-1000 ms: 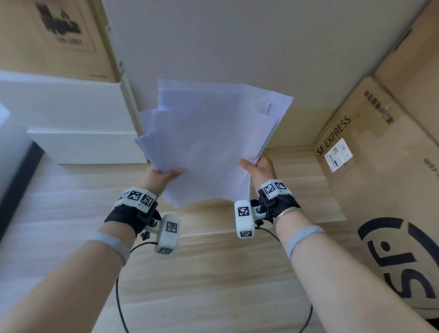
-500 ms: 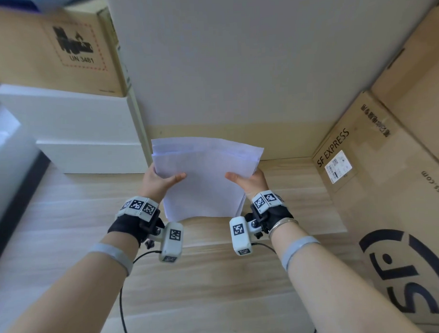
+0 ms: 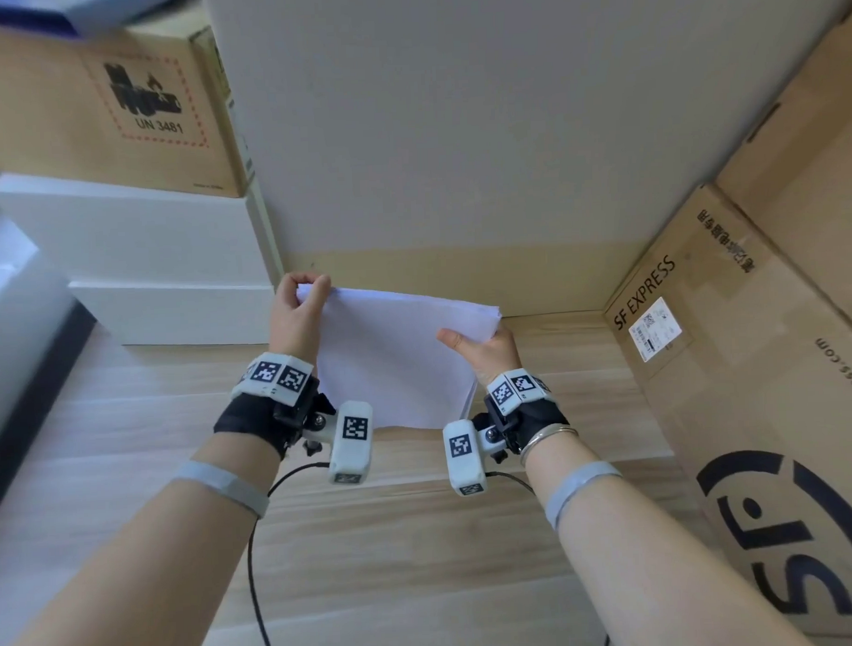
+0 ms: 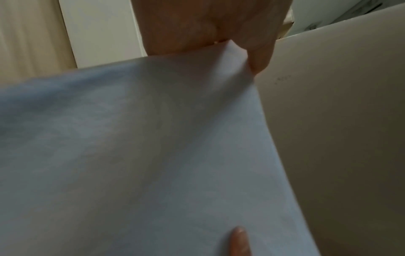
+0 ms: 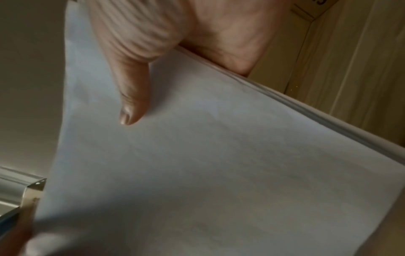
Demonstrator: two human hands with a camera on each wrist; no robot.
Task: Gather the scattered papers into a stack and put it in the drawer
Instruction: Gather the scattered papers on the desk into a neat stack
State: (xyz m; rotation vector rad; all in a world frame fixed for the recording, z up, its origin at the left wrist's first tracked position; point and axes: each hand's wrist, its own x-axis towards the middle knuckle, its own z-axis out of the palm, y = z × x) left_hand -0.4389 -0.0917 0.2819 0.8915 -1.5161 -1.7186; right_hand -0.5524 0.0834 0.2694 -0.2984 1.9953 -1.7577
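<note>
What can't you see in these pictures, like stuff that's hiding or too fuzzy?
- The drawer: it shows in no view.
- The right hand fingers: in the head view the paper stack covers them; only the thumb lies on top.
- Any writing on the papers: all views are too blurred to tell.
- The small label on the SF Express box: too small to read in the head view.

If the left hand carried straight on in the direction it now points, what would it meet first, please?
Probably the grey wall panel right behind the paper stack. The left hand points up and away toward it; depth is unclear.
</note>
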